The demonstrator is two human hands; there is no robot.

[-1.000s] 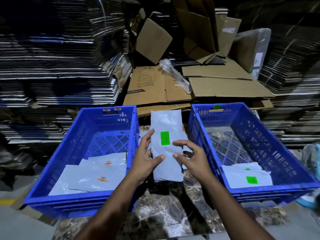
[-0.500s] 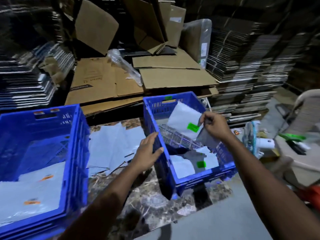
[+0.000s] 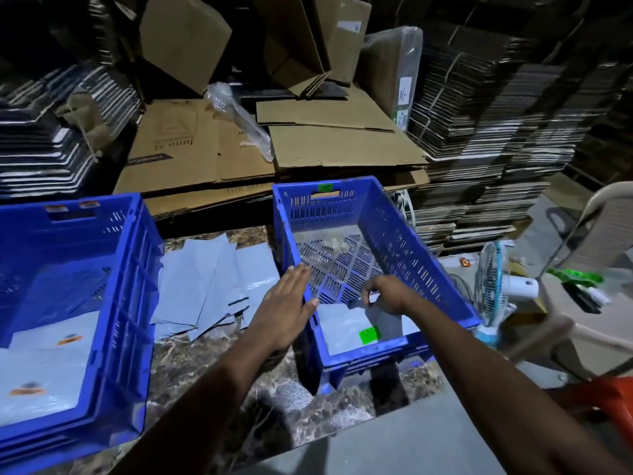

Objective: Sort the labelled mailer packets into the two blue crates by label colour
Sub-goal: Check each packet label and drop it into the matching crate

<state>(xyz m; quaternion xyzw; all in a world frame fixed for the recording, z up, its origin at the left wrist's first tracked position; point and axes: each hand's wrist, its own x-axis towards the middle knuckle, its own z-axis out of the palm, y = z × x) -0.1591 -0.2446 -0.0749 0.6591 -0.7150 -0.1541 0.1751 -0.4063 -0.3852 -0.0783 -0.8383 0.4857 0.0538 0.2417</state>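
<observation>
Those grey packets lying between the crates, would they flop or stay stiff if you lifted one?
Probably floppy: the grey packets lie thin and flat, fanned over each other. Likely light, with no bulge showing. Their smooth plastic sheen suggests that they could slide off each other easily.

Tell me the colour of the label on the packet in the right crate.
Green label, seen in the head view.

The left hand (image 3: 286, 308) reaches forward flat, palm down, fingers straight and together. The right hand (image 3: 385, 296) is bent down at the wrist, fingers curled in a pinching grip.
</observation>
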